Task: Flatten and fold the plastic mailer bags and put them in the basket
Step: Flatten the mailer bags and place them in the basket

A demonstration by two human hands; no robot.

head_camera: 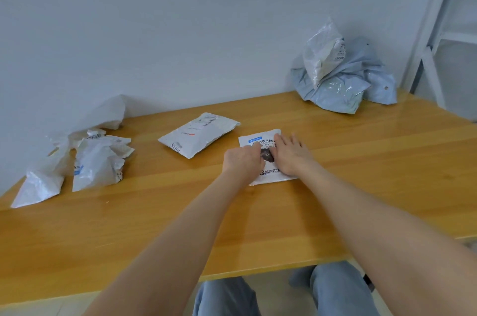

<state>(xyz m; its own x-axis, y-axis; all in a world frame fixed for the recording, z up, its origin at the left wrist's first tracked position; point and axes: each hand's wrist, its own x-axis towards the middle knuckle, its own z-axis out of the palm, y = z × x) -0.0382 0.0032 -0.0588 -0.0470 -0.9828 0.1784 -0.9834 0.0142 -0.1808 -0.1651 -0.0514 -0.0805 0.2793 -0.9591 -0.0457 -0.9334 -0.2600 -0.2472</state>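
At frame centre the mailer (258, 140) lies on the table (154, 212) — right hand (291, 158) pressing flat, left hand (241, 160) curled, pinching or not I cannot tell — and slick plastic may spring open once released.

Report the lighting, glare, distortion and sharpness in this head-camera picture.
Head view: soft, even light, only faint shadows under the crumpled white plastic mailers; mild glare on the glossy light wooden table at right and on the grey-blue plastic bag pile; wide-angle bending tilts the white metal shelf frame; label print on the nearer flat white mailer is soft, barely legible.
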